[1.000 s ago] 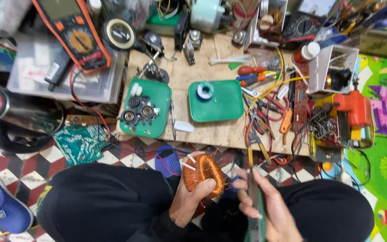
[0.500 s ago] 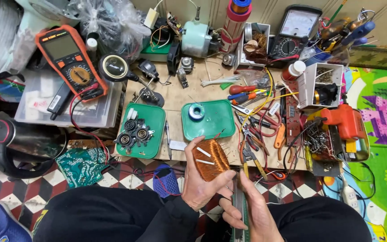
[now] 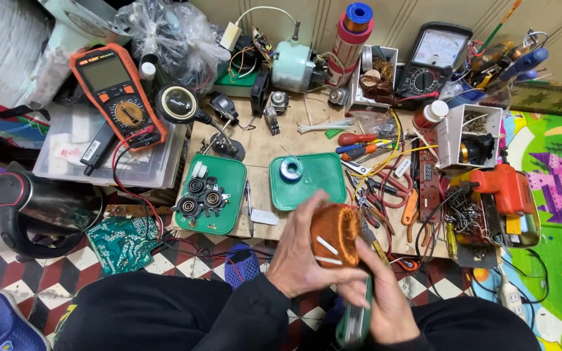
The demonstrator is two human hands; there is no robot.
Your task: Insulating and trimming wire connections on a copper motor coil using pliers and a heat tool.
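Left hand [image 3: 304, 260] is wrapped round a copper coil [image 3: 334, 234], fingers curled over its near side, holding it up just off the front edge of the worktop [image 3: 261, 153], above the person's lap. Two pale slips show on the coil's windings. Right hand [image 3: 385, 302] sits just below the coil, touching the left fingers, and is closed on a flat green tool [image 3: 354, 325] that points down towards the knees; what kind of tool it is I cannot tell.

Beyond the coil, a green tray [image 3: 320, 188] lies on the worktop with a small reel [image 3: 291, 169] on it. Beside it to the left, a second green tray [image 3: 226, 214] carries several dark round parts. An orange multimeter [image 3: 115, 94] rests on a clear box at the far left. An orange drill [image 3: 502, 188] lies at the right among tangled wires, with pliers [image 3: 395, 195] between it and the trays. A green circuit board [image 3: 121, 240] lies on the chequered floor.
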